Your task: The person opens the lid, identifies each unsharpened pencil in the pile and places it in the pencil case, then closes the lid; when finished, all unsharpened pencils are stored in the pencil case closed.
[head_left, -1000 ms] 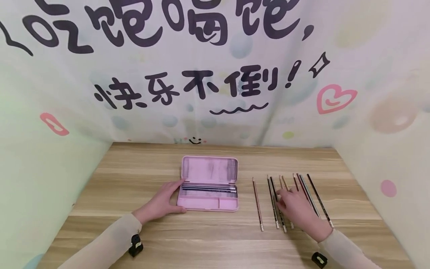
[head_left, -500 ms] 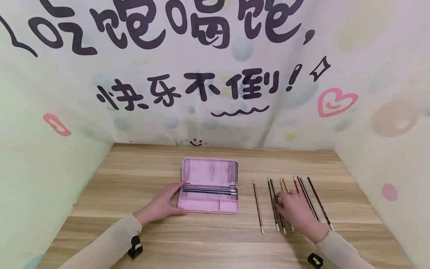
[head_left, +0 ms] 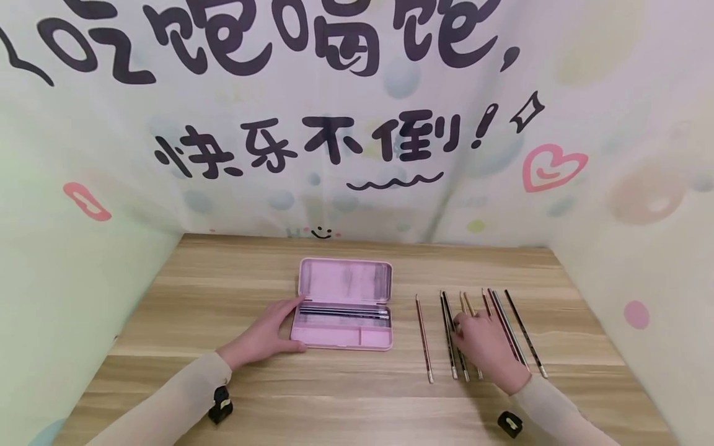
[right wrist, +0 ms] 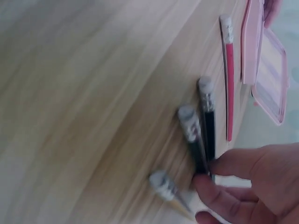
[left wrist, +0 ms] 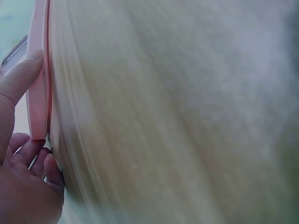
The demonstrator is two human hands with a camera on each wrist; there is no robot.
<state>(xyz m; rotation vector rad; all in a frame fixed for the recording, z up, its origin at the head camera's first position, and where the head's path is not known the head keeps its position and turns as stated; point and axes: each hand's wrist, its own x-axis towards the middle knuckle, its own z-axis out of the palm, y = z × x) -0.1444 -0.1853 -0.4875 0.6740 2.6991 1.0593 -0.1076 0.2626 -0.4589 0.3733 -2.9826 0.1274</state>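
A pink pencil case [head_left: 330, 337] lies with its lid up on the wooden table. Along its back compartment rest several dark pencils [head_left: 343, 313]. My left hand [head_left: 259, 334] grips the case's left end, thumb at the front corner and fingers towards the hinge. In the left wrist view the thumb presses the pink side wall [left wrist: 37, 102]. Over the row of loose pencils, my right hand [head_left: 488, 347] pinches a dark pencil [right wrist: 194, 144] between thumb and forefinger. Another dark pencil [right wrist: 209, 121] lies right beside it, and a yellowish pencil [right wrist: 174, 198] is near the lower fingers.
A red pencil [head_left: 424, 341] lies alone between the case and the row. Right of my right hand are reddish and teal pencils [head_left: 504, 316] and a black pencil [head_left: 527, 334]. A printed cloth [head_left: 312, 198] stands along the table's back edge.
My right hand and forearm have shifted slightly left, and the pinched dark pencil's far end now lies nearer the dark pencil on its left. My left hand keeps its place on the case.
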